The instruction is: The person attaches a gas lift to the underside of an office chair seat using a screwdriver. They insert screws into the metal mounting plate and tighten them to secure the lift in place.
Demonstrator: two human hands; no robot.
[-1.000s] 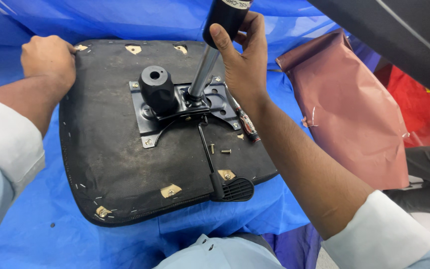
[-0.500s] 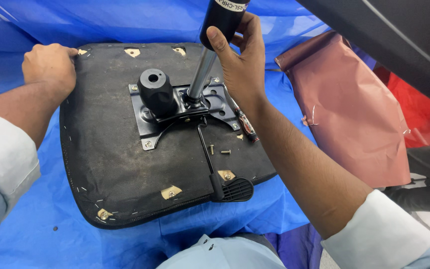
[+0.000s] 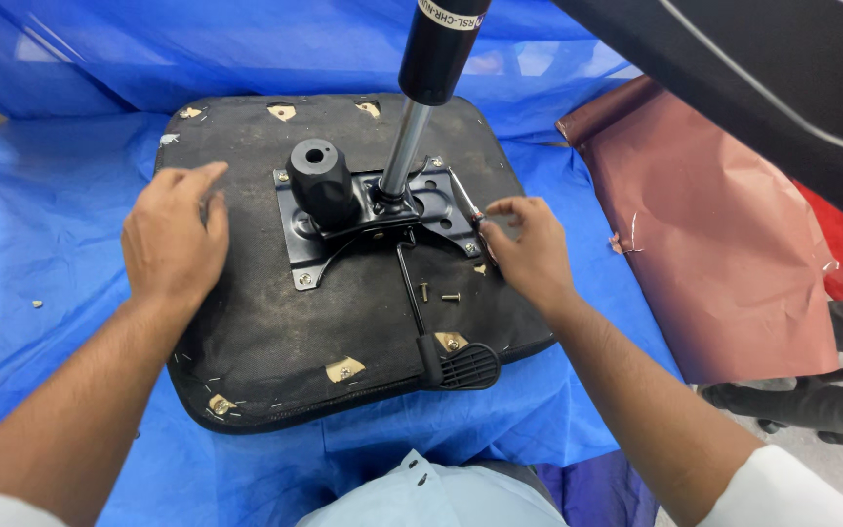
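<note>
- The chair seat (image 3: 246,342) lies upside down on the blue tarp (image 3: 51,224), so its metal mechanism plate (image 3: 343,234) faces up at me; the gas-lift cylinder (image 3: 412,127) stands upright in the plate's socket, just beside the black knob (image 3: 322,181)
- My left hand (image 3: 176,239) rests flat on the seat's underside, left of the plate, fingers spread and holding nothing; I judge it steadies the seat against sliding
- My right hand (image 3: 529,249) sits at the plate's right edge, thumb and forefinger narrowed to a pinch on a small thing; I cannot tell for sure what, perhaps a screw
- Two loose screws (image 3: 438,293) lie on the seat near the lever rod (image 3: 410,293), close by my right hand; the lever's handle (image 3: 461,366) reaches the seat's near edge
</note>
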